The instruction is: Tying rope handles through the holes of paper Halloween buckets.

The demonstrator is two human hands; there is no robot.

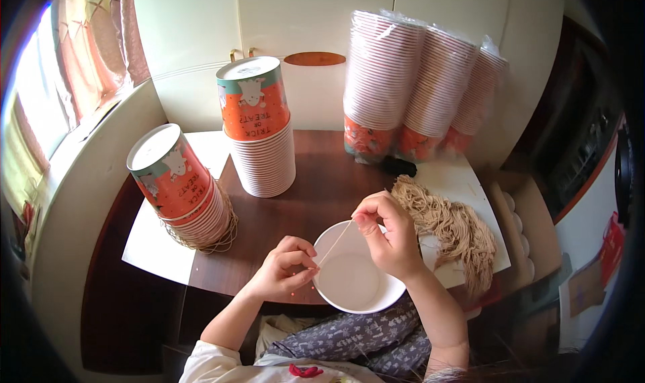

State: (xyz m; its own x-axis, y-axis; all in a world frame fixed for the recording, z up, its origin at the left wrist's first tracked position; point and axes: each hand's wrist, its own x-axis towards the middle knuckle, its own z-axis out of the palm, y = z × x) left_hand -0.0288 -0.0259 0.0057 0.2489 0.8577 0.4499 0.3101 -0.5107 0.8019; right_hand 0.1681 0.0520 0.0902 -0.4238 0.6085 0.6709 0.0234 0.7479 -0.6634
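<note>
A thin tan string [336, 241] is stretched slantwise between my hands. My left hand [285, 270] pinches its lower end at the near left rim of a white paper bucket [351, 280]. My right hand [388, 234] grips the upper end between thumb and fingertips, above the bucket's far right side. The bucket is tilted with its mouth facing me, at the table's near edge above my lap. Its inside is plain white, and its outer wall is hidden. A loose bundle of tan strings [450, 225] lies just right of my right hand.
Upside-down orange and green bucket stacks stand at the back [259, 161] and left [191, 195], the left one ringed by coiled string. Several plastic-wrapped bucket stacks [384, 74] rise at the back right. A black item [401, 167] sits near them on the brown table [316, 175].
</note>
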